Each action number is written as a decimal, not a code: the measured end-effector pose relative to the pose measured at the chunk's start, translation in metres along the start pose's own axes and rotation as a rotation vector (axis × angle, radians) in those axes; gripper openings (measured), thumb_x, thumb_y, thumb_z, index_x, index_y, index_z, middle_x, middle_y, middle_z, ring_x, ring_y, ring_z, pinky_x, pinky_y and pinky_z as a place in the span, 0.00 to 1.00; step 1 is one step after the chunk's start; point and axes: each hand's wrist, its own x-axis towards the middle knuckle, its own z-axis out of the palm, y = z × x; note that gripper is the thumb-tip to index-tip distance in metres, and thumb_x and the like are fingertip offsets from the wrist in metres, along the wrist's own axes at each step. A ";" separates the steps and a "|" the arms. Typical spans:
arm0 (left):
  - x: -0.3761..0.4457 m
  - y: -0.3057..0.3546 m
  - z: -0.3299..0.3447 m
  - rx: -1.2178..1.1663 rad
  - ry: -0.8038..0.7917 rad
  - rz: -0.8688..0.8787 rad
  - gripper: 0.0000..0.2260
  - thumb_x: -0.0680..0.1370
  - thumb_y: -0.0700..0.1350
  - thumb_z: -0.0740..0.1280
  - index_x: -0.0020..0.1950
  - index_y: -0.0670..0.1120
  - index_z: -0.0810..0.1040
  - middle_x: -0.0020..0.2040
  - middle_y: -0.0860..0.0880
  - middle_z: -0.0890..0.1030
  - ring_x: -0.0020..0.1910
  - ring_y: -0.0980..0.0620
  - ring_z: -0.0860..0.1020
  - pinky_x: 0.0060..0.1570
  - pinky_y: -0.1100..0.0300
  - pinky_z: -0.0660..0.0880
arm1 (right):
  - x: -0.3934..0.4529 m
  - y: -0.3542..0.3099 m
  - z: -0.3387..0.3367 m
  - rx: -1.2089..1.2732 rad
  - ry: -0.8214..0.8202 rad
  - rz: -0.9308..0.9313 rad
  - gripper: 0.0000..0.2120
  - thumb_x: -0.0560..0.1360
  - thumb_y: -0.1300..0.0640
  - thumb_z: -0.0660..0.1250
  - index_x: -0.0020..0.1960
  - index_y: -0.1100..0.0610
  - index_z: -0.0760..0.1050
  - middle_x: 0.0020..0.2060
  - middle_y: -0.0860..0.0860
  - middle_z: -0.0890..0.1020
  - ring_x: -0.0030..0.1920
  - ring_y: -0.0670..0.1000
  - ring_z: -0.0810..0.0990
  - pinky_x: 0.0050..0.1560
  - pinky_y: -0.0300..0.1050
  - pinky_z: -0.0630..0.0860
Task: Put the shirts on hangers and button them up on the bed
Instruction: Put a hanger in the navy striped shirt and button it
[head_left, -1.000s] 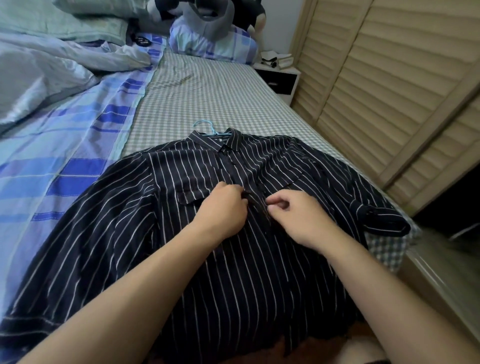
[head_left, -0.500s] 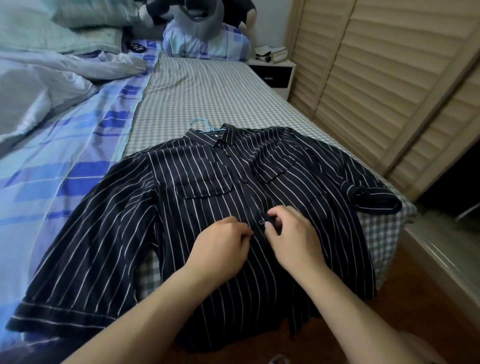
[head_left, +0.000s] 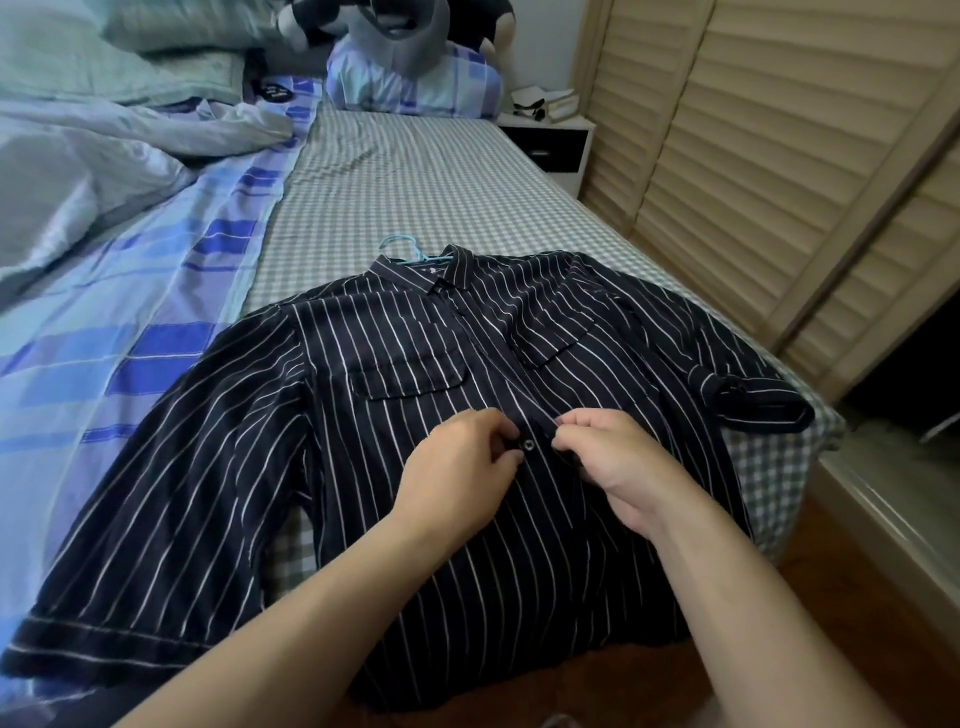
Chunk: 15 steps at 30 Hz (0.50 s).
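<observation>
Head view: both hands, left hand (head_left: 460, 465) and right hand (head_left: 610, 457), pinching shirt (head_left: 395, 415) placket.

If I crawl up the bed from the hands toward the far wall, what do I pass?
Left hand and right hand at a button → striped shirt chest pockets → collar → blue hanger hook → checked sheet → plaid pillow.

Checked bed (head_left: 415, 197), striped shirt (head_left: 363, 441) flat, blue quilt (head_left: 130, 291), pillow (head_left: 415, 83)
</observation>
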 end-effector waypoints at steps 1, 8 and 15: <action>0.002 0.001 0.002 0.017 0.000 0.007 0.08 0.79 0.52 0.69 0.58 0.56 0.80 0.47 0.58 0.78 0.46 0.59 0.77 0.45 0.60 0.76 | 0.001 -0.001 0.002 -0.014 -0.013 0.004 0.07 0.72 0.57 0.66 0.44 0.60 0.80 0.40 0.57 0.82 0.46 0.53 0.80 0.57 0.55 0.78; 0.014 0.004 0.009 0.064 -0.040 -0.030 0.04 0.79 0.51 0.68 0.51 0.57 0.82 0.46 0.58 0.79 0.46 0.56 0.79 0.40 0.60 0.75 | -0.002 0.000 0.011 -0.230 -0.007 -0.093 0.05 0.77 0.52 0.73 0.44 0.52 0.81 0.40 0.49 0.84 0.46 0.50 0.83 0.52 0.48 0.80; 0.020 0.001 0.000 -0.442 -0.179 -0.292 0.04 0.78 0.40 0.72 0.44 0.47 0.85 0.34 0.47 0.85 0.34 0.53 0.85 0.37 0.58 0.83 | 0.005 0.001 0.004 -0.069 -0.099 -0.006 0.04 0.78 0.58 0.71 0.46 0.54 0.84 0.45 0.49 0.86 0.54 0.50 0.82 0.63 0.48 0.76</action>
